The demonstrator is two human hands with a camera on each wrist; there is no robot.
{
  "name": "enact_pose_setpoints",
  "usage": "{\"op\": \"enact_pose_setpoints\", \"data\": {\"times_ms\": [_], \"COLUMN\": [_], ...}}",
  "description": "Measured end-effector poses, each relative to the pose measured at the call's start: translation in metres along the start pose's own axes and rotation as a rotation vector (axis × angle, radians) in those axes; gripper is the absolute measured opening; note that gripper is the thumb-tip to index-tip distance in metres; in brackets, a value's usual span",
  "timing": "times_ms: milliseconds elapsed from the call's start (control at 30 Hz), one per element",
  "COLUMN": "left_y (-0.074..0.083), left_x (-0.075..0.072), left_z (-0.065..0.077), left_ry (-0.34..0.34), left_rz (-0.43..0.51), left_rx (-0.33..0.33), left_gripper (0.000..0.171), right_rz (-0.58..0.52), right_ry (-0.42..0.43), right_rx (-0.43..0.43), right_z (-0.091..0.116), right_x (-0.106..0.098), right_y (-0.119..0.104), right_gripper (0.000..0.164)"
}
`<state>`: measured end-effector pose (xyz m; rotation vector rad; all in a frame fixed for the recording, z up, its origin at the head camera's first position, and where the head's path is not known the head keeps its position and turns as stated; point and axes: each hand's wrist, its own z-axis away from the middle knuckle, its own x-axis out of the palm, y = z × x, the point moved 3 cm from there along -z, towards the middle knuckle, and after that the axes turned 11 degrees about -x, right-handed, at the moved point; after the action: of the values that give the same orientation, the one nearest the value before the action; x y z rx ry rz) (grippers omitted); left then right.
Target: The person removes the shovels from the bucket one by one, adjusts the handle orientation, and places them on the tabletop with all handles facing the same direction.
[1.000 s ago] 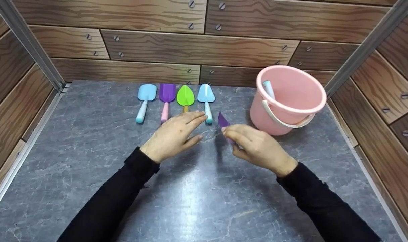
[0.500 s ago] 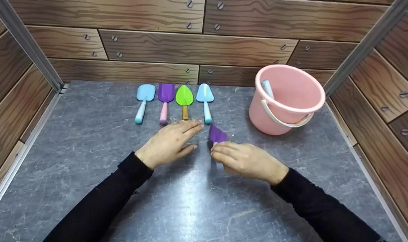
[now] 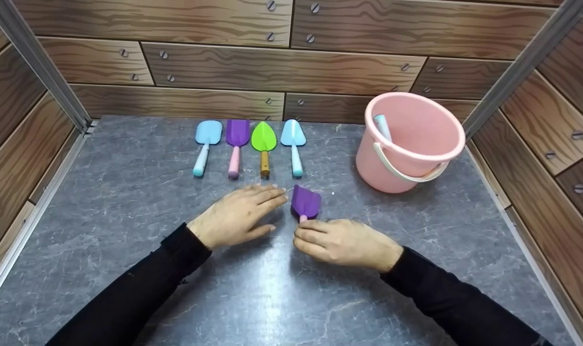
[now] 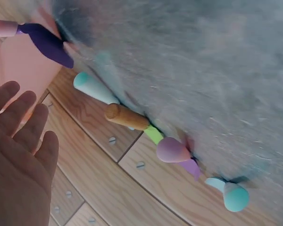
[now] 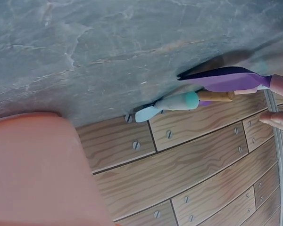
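My right hand (image 3: 346,243) grips the pink handle of a toy shovel with a purple blade (image 3: 306,201); most of the handle is hidden under the fingers. In the right wrist view the purple blade (image 5: 221,79) lies low over the tabletop, its tip close to or on the surface. To its left, my left hand (image 3: 238,215) hovers palm down with extended fingers and holds nothing. Beyond the hands several shovels lie in a row: a light blue one (image 3: 208,132), a purple one with pink handle (image 3: 237,133), a green one with brown handle (image 3: 263,137) and a pointed light blue one (image 3: 293,133).
A pink bucket (image 3: 368,163) with a white handle stands at the back right, a light blue shovel handle (image 3: 382,128) poking up inside. Wood-patterned panels (image 3: 214,67) wall the grey marbled tabletop (image 3: 104,202) at the back and sides.
My right hand has brought the purple shovel left, toward me and down, its blade turning flatter. The left hand has drawn back slightly, uncovering the green shovel's brown handle.
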<state>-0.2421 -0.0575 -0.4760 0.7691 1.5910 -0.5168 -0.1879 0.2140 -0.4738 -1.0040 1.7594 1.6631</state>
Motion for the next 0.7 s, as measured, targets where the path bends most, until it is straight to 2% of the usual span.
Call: {"op": "enact_pose_setpoints", "data": {"times_ms": [200,433,700], "left_y": [0.0,0.001,0.003], "left_x": [0.004,0.007,0.002], "left_z": [0.005,0.005,0.006], "left_ry": [-0.04,-0.045,-0.023], "left_rz": [-0.071,-0.08,-0.077], "left_rx": [0.031,0.039,0.056], "left_gripper": [0.074,0.072,0.071], "right_rz": [-0.03,-0.131,-0.289], "right_ry": [-0.064,-0.136,-0.06], "right_rx": [-0.049,-0.044,0.016], "right_z": [0.0,0.0,0.001], "right_x": [0.003,0.004,0.008], "right_y": [-0.006,-0.013,-0.013], "right_gripper": [0.04,0.05,0.03]}}
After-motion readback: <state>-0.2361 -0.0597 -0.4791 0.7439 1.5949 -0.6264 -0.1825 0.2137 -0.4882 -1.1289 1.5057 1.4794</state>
